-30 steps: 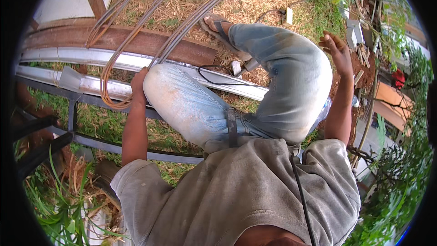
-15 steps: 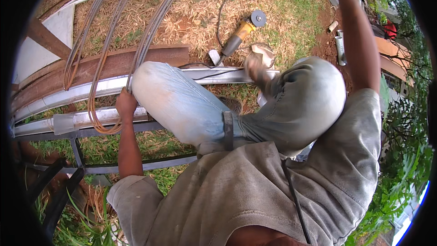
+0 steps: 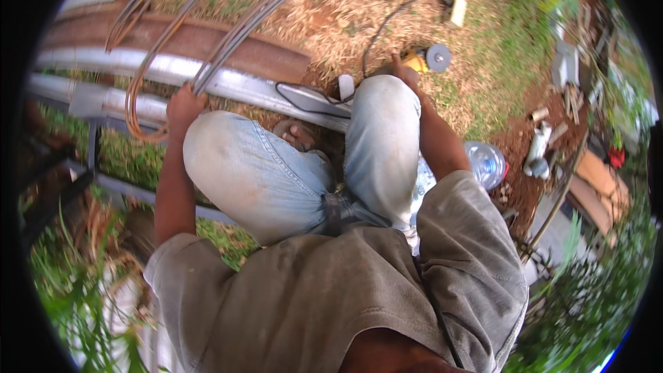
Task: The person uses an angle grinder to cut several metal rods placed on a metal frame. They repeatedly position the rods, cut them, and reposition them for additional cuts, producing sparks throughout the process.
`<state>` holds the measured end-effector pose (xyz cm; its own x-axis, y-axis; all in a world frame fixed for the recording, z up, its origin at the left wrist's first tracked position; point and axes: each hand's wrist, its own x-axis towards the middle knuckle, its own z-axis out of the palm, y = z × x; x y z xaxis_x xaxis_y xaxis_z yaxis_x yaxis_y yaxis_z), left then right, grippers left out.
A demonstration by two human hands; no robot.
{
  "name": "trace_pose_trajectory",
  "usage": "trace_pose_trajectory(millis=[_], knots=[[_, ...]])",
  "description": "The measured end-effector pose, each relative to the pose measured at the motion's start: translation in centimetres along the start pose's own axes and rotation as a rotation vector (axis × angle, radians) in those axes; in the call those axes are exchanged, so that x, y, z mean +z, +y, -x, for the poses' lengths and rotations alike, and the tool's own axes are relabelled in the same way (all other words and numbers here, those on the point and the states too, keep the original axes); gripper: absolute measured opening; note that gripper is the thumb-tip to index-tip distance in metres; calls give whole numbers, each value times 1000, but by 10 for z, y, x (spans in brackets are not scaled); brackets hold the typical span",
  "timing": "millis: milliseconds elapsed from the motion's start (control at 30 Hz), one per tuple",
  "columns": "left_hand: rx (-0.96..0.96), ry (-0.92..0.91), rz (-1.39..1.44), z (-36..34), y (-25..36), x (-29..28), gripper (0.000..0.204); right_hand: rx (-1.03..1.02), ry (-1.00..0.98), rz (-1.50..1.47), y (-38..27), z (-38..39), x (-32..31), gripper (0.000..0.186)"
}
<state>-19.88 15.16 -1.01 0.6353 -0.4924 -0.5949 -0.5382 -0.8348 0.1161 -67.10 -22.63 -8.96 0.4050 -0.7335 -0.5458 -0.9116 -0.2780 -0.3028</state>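
At the left, my left hand (image 3: 185, 105) is closed round a bundle of thin metal rods (image 3: 238, 36) with rusty, bent ends. Beyond my raised right knee, my right hand (image 3: 407, 77) grips the body of a yellow and dark angle grinder (image 3: 416, 61). A round grey disc (image 3: 437, 58) shows at the grinder's far end. My knee hides part of that hand and the grinder's rear. The grinder rests on the dry grass.
Silver metal channels (image 3: 238, 88) and a rusty beam (image 3: 255, 54) lie in front of me. A black cable (image 3: 373, 34) runs to a pale socket box (image 3: 458, 12). Right of me are a clear plastic bottle (image 3: 485, 164) and scraps. A dark metal frame (image 3: 124, 190) stands lower left.
My right arm has come down from its raised position, and its hand is now on the grinder. My right knee has shifted left. The left hand keeps hold of the rods. The view has turned.
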Motion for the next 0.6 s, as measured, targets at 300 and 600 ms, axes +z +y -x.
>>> trace_pose_trajectory(millis=[300, 600], knots=[[116, 51, 845, 147, 82, -171, 89, 1033, 547, -658, -79, -5, 21, 55], [616, -111, 1286, 326, 288, -193, 91, 287, -149, 652, -74, 5, 4, 49]])
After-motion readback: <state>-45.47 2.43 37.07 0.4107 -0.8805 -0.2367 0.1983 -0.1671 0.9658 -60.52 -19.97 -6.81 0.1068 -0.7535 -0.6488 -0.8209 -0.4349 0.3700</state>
